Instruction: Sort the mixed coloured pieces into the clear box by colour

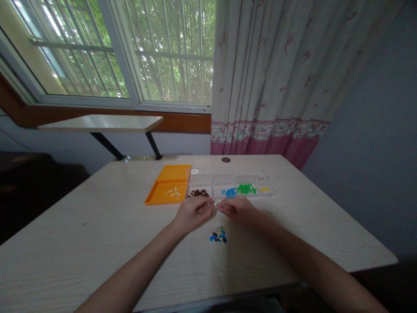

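My left hand [193, 212] and my right hand [237, 208] meet over the pale wooden table [97, 234], fingers pinched together on a tiny white piece [215, 203] between them. Just below the hands lies a small built cluster of blue, dark and yellow bricks [219, 237]. Beyond the hands stands a clear compartment box [228, 184] with dark brown bricks [198, 192], blue bricks [230, 191], green bricks [246, 188] and yellow bricks [265, 189]. An orange tray [169, 184] with several white pieces sits to the left of it.
A barred window [114, 48] and a floral curtain [276, 74] are behind the table. A small folding shelf [100, 123] juts out under the window. The table's right edge drops off near a grey wall [374, 143]. A round cable hole [226, 160] is at the table's back.
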The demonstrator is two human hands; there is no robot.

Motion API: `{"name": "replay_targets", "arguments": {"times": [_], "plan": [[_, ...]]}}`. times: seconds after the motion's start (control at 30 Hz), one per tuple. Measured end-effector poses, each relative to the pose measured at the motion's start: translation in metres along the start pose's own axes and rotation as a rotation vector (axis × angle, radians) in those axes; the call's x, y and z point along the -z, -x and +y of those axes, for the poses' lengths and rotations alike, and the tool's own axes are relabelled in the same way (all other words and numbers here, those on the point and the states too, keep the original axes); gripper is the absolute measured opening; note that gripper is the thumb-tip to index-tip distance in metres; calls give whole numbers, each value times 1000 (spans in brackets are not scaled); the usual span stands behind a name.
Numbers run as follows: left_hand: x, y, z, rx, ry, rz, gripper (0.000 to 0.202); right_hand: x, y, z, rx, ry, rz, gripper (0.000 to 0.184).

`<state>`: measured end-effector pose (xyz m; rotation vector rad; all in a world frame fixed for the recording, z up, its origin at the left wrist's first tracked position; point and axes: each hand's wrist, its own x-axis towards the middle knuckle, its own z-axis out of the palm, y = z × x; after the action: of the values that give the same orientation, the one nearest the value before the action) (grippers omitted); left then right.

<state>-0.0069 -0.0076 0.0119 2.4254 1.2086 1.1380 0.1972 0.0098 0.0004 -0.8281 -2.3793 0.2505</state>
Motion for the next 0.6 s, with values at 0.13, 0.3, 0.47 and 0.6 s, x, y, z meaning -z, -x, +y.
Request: {"name": "replay_targets", "arguments": {"times": [0.13, 0.3, 0.47, 0.6], "plan": [[6, -2, -2, 55, -17, -5, 19, 5, 4, 3, 19, -189, -310, 18], [36, -11, -28, 100, -125, -82, 20, 9, 3, 0, -2, -214, -427, 17], [80, -16, -71, 262, -435, -160, 19, 13, 1, -2, 10, -171, -426, 15], [92, -12, -90, 344, -462, -170, 21, 13, 2, -2, 25, -112, -412, 16]]}}
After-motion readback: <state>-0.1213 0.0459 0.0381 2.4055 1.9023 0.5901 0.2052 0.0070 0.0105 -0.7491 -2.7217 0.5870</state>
